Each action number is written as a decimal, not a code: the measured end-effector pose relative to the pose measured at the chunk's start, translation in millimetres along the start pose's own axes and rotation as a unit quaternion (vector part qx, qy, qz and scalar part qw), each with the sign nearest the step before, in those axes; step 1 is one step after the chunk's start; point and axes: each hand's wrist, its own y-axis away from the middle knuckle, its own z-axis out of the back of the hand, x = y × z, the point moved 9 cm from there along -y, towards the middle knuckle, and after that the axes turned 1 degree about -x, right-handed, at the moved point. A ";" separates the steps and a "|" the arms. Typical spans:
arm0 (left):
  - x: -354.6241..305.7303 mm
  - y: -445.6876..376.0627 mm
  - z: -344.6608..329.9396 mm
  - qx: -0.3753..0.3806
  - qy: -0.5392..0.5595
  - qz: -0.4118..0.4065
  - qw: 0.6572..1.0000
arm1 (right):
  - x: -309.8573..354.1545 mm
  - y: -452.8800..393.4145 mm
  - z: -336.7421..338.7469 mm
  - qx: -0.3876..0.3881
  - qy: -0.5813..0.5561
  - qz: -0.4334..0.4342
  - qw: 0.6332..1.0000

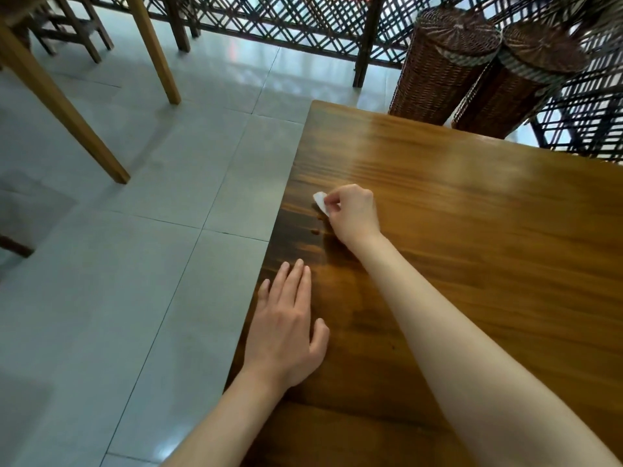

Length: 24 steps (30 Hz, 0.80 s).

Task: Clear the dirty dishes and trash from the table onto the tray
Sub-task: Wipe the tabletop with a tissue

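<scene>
A small white scrap of paper (320, 202) is pinched between the fingertips of my right hand (354, 212), close to the left edge of the brown wooden table (472, 230). Beside the scrap lie two or three tiny brown crumbs (315, 231) on the tabletop. My left hand (286, 326) rests flat on the table near the same edge, fingers stretched out and holding nothing. No tray or dishes are in view.
The table's left edge drops to a pale tiled floor (135, 230). Two tall wicker baskets (472, 62) stand past the far edge. Wooden chair and table legs (60, 106) are at the far left, with a dark lattice screen (303, 18) behind.
</scene>
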 end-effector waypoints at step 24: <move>-0.7 -0.5 3.0 -0.008 0.001 -0.007 1.000 | -6.0 -6.4 2.1 -0.010 -0.019 -0.026 0.999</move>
